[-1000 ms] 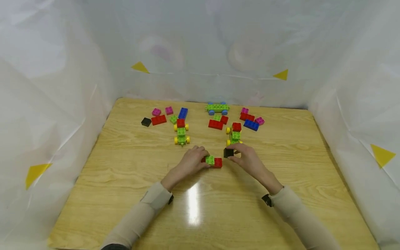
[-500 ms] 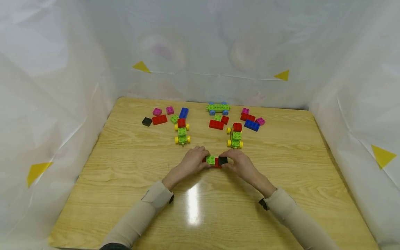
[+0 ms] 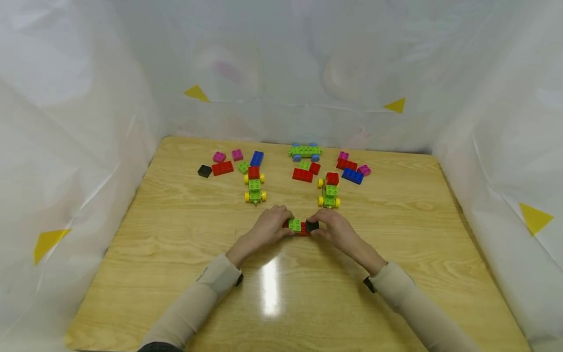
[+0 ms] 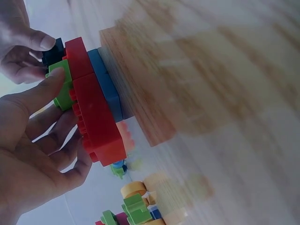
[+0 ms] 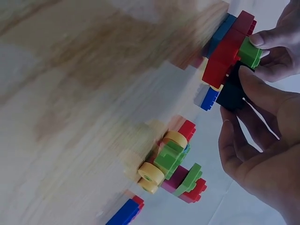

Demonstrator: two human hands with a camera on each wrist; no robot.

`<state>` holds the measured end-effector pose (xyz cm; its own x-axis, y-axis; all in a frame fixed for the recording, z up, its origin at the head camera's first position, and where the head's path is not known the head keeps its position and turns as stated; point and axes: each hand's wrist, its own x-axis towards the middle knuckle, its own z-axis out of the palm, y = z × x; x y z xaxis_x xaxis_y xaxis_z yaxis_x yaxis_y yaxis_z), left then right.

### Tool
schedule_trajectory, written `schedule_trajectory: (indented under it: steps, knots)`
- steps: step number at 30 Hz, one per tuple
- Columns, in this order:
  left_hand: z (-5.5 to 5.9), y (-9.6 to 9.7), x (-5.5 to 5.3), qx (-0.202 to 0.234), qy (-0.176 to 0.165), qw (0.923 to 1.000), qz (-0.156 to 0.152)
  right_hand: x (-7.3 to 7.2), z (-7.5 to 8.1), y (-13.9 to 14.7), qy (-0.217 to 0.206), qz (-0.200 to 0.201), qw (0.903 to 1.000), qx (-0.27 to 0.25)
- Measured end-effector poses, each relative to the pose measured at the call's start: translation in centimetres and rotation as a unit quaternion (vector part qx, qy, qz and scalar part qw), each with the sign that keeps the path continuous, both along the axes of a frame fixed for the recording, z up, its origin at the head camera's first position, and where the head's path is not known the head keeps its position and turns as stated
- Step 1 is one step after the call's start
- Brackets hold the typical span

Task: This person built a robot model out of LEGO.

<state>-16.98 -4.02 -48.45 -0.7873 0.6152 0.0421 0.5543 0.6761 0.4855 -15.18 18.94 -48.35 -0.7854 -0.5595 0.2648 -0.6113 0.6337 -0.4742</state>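
Left hand [image 3: 269, 226] pinches green block [image 4: 62, 84] atop red bricks [image 4: 96, 110], between both hands. Right hand [image 3: 339, 230] pinches black block [image 5: 232, 91] against the red bricks' end nearest it; seating unclear. Blocks likely light, stiff, smooth, sturdy; best gripped by opposite side walls.

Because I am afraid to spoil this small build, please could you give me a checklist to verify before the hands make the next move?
1. Left hand grips green brick: ok.
2. Right hand holds black brick: ok.
3. Black brick at the right end of the red layer: ok.
4. Black brick fully seated on the studs: cannot tell.
5. Blue layer under the red one: ok.
6. Right hand apart from nearest yellow-wheeled car: ok, right wrist view shows a gap.
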Motion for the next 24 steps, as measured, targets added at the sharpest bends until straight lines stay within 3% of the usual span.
schedule_trajectory:
  steps: [14, 24]
  knots:
    - [-0.14, 0.07, 0.02, -0.005, 0.016, 0.9998, -0.008, -0.08, 0.45, 0.3, -0.025, 0.004, 0.9996, 0.01]
    - [-0.06, -0.12, -0.02, -0.005, 0.002, 1.0, -0.003, -0.33, 0.47, -0.12, -0.03, 0.007, 0.9992, 0.024]
